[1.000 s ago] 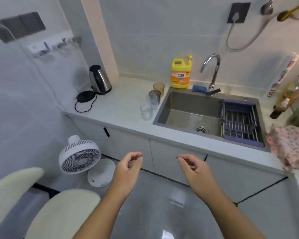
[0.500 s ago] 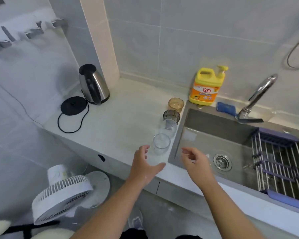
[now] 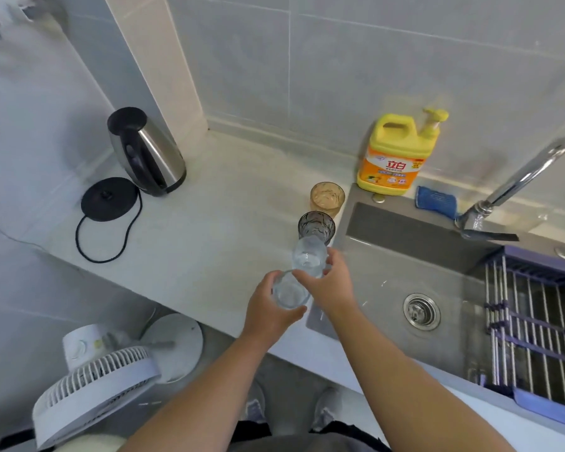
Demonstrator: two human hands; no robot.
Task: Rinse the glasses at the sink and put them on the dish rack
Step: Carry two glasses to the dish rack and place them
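Note:
Four glasses stand in a row on the counter along the sink's left edge. My left hand (image 3: pixel 269 308) is wrapped around the nearest clear glass (image 3: pixel 287 291). My right hand (image 3: pixel 327 285) grips the second clear glass (image 3: pixel 309 256) just behind it. Farther back stand a smoky grey glass (image 3: pixel 316 227) and an amber glass (image 3: pixel 327 198), both untouched. The steel sink (image 3: pixel 388 256) lies to the right, with a purple-framed wire dish rack (image 3: pixel 535 324) across its right end. The tap (image 3: pixel 516 187) reaches over the basin from the back.
A yellow detergent bottle (image 3: pixel 395 154) and a blue sponge (image 3: pixel 436 201) sit behind the sink. A steel kettle (image 3: pixel 146 151) and its black base (image 3: pixel 109 199) with cord stand at the counter's left. A white fan (image 3: pixel 92 386) stands on the floor below.
I have stepped up to the counter and the view has closed in. Both hands reached forward from open in the air and closed on the two nearest clear glasses.

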